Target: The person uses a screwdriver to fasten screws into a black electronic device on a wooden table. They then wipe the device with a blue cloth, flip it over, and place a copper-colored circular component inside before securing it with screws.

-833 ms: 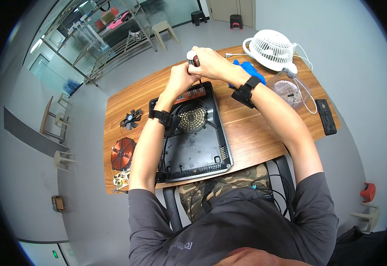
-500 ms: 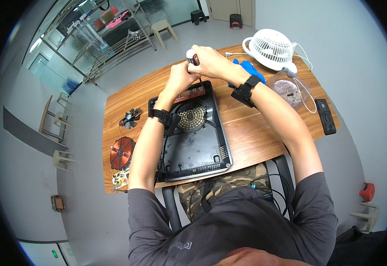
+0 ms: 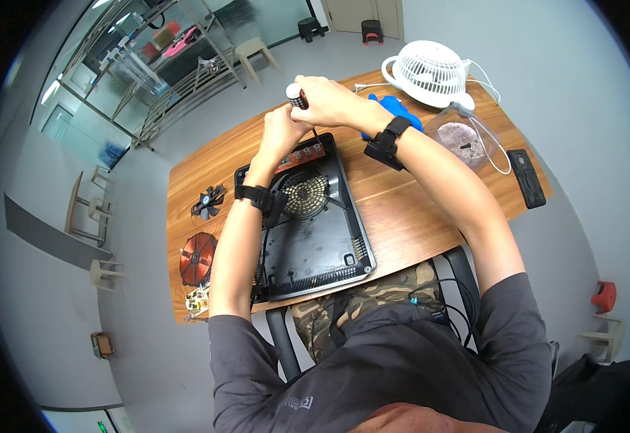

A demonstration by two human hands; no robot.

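Note:
My right hand (image 3: 323,99) is wrapped round the handle of a screwdriver (image 3: 295,94) with a white end cap. Its thin shaft slants down to the far end of the black induction cooker base (image 3: 307,249). My left hand (image 3: 283,130) is closed just below, its fingers at the lower handle and shaft; the fingertips are partly hidden. Under the tool lies an orange-brown control board (image 3: 302,154), set along the base's far edge. The base is an open shell with a round vent grille (image 3: 305,193); my left forearm hides part of its left side.
Left of the base lie a small black fan (image 3: 208,202), a copper coil (image 3: 197,258) and a circuit board (image 3: 197,302). At the right are a blue cloth-like bundle (image 3: 394,115), a white fan housing (image 3: 430,74), a clear plastic piece (image 3: 463,138) and a black oblong panel (image 3: 526,179).
The view has shifted slightly, so the table and its things sit a little differently in the picture. Both hands stay together at the screwdriver over the far end of the base.

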